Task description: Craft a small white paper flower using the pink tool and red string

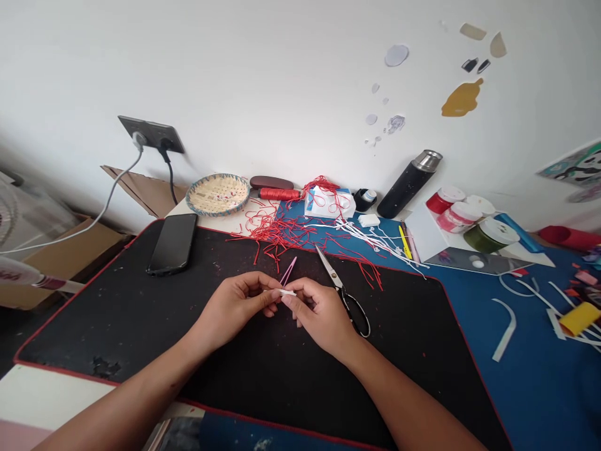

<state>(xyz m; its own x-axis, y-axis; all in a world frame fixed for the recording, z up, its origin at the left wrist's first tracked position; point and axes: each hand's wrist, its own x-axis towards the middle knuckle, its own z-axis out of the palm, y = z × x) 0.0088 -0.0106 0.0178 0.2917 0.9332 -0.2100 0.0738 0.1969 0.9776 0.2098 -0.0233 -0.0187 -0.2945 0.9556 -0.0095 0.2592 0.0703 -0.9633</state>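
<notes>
Centrally, the left hand [237, 305] and right hand [323, 310] pinch a small white piece [285, 292] between fingertips, while lettering [10, 274] on the far-left white object [29, 278] is illegible.

The mat [263, 382] lies on the table [476, 326]; the phone [173, 244] lies at the mat's far left corner. The strip [287, 292] sits between the left fingers [260, 304] and right fingers [298, 307], above the mat. The scissors [334, 279] lie right of the strip. Cord pieces [277, 237] overlap the mat's far edge. Along the table's far edge, left to right: basket [218, 194], spool [275, 194], bottle [406, 188], jars [459, 217].
</notes>
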